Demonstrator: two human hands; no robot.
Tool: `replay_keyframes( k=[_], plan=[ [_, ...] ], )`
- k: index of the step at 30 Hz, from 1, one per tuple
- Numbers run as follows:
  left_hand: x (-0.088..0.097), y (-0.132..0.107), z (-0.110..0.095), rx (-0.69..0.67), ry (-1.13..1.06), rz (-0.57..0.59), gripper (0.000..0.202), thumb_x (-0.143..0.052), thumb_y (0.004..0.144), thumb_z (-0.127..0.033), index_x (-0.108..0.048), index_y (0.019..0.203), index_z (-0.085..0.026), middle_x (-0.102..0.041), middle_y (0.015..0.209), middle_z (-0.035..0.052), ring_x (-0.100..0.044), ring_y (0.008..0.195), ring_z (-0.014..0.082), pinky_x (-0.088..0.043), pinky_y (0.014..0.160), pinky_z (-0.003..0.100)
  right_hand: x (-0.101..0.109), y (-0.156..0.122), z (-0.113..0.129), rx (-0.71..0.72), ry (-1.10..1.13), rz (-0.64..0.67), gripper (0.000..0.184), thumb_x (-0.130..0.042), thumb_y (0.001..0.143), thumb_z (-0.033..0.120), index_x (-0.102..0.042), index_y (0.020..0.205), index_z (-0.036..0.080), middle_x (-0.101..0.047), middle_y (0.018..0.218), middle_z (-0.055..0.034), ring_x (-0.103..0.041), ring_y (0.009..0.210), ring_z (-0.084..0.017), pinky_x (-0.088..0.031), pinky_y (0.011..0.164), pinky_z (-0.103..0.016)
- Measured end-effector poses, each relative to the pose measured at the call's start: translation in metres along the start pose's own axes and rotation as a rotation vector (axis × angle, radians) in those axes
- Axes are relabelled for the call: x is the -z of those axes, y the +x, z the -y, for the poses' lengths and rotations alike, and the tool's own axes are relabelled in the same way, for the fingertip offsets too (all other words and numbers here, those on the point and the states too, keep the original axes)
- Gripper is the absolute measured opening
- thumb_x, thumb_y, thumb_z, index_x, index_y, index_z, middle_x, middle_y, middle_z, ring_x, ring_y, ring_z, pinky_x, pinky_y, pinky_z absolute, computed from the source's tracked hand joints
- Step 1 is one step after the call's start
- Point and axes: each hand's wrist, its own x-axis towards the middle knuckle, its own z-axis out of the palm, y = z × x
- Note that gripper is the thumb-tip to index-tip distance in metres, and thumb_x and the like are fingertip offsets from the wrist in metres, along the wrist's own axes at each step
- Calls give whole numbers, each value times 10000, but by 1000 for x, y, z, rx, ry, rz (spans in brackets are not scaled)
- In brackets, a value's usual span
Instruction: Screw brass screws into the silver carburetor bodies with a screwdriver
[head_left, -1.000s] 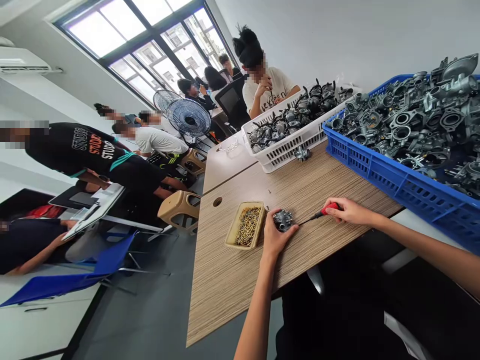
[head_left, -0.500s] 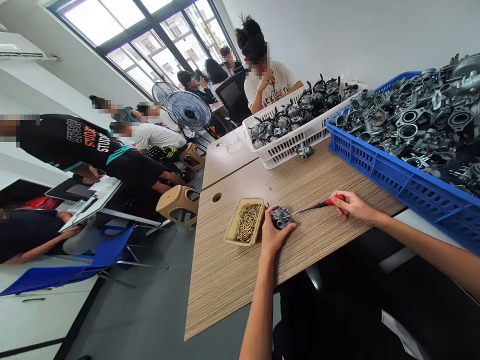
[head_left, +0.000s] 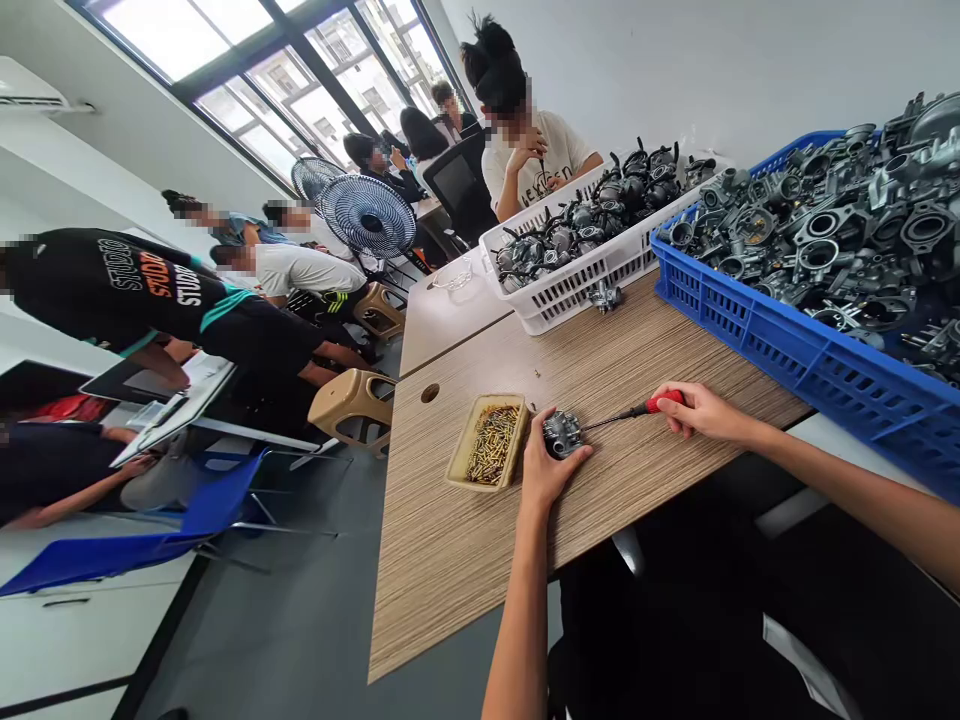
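On the wood-grain table point(head_left: 450, 560) my left hand point(head_left: 541, 468) is closed around a small grey metal carburetor point(head_left: 562, 435). My right hand point(head_left: 697, 412) grips the red handle of a screwdriver point(head_left: 649, 405). Its dark shaft points left, and the tip meets the carburetor's right side; the exact contact point is too small to make out. Just left of my left hand stands a yellowish plastic tub point(head_left: 460, 462) holding many small brass-coloured screws or jets.
A blue crate point(head_left: 795, 365) heaped with carburetor bodies stands at the right. Beside it is a white crate point(head_left: 570, 305) of carburetors, with one loose carburetor point(head_left: 604, 296) in front. Across the table sits a person point(head_left: 544, 150). Stools point(head_left: 352, 400), a fan point(head_left: 367, 215) and other people are at left.
The view has shifted slightly. My hands, the carburetor and the screwdriver keep nearly the same positions on the table.
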Motion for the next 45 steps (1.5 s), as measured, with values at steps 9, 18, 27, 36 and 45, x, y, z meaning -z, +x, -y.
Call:
replay_keyframes(
  k=[9,18,27,36,45],
  plan=[
    [-1,0,-3,0,-2,0,824,-931,726,-506,-536,1412,-278,-703,1308,85,-684,1244,294,-500,1141,474,1,-1,-2,-27,-14,1,600,-696,889,789,-660,1009,202,-586,639,22,-551,594,-146,-529,502,-257],
    [0,0,-4,0,10,1,816,-928,731,-485,-533,1413,-277,-699,1291,85,-685,1232,286,-509,1126,463,2,0,-2,-16,-34,40,550,-682,921,756,-652,968,210,-607,655,11,-575,583,-145,-535,507,-260],
    [-2,-1,-5,-1,43,-12,792,-912,742,-490,-529,1399,-270,-696,1273,90,-679,1229,297,-510,1118,479,2,-5,-1,-33,-135,-24,453,-766,899,573,-569,1168,266,-530,767,54,-547,564,-132,-548,484,-271],
    [-2,-1,-3,-7,32,-13,796,-915,742,-505,-526,1396,-271,-696,1264,86,-681,1234,298,-507,1123,475,2,-4,-4,-28,-167,4,384,-662,967,618,-581,1042,251,-418,704,59,-467,554,-127,-535,444,-258],
    [-1,-1,-5,-9,29,-15,774,-908,752,-496,-531,1388,-268,-698,1260,82,-692,1189,275,-527,1086,440,3,-5,-4,-31,-193,2,423,-633,969,670,-581,972,250,-427,674,55,-483,560,-146,-512,448,-274]
  ],
)
